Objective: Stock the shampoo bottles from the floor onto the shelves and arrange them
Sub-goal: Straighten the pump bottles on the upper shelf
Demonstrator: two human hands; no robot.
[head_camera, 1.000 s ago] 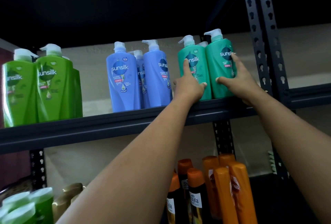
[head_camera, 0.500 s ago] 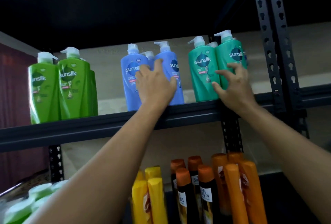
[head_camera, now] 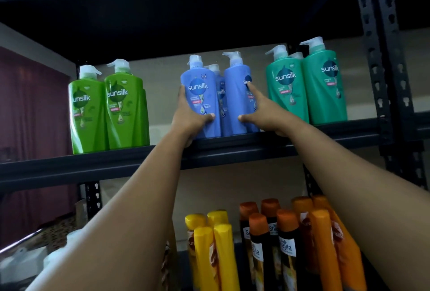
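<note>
Three blue Sunsilk pump bottles stand mid-shelf on the dark metal shelf (head_camera: 232,151). My left hand (head_camera: 186,118) grips the left blue bottle (head_camera: 200,95) from its left side, thumb across the lower front. My right hand (head_camera: 263,114) holds the right blue bottle (head_camera: 237,95), fingers up its right side and thumb at its base. A third blue bottle (head_camera: 218,86) stands behind, between them. Green pump bottles (head_camera: 109,109) stand to the left, teal pump bottles (head_camera: 307,86) to the right.
On the lower shelf stand yellow bottles (head_camera: 211,249), black-and-orange bottles (head_camera: 270,239) and orange bottles (head_camera: 325,239). A perforated upright post (head_camera: 381,62) bounds the shelf on the right. Pale caps (head_camera: 25,262) show at the bottom left. Another shelf board hangs overhead.
Both hands left the teal bottles and moved left to the blue ones. My left hand went first; my right hand followed and now holds the right blue bottle.
</note>
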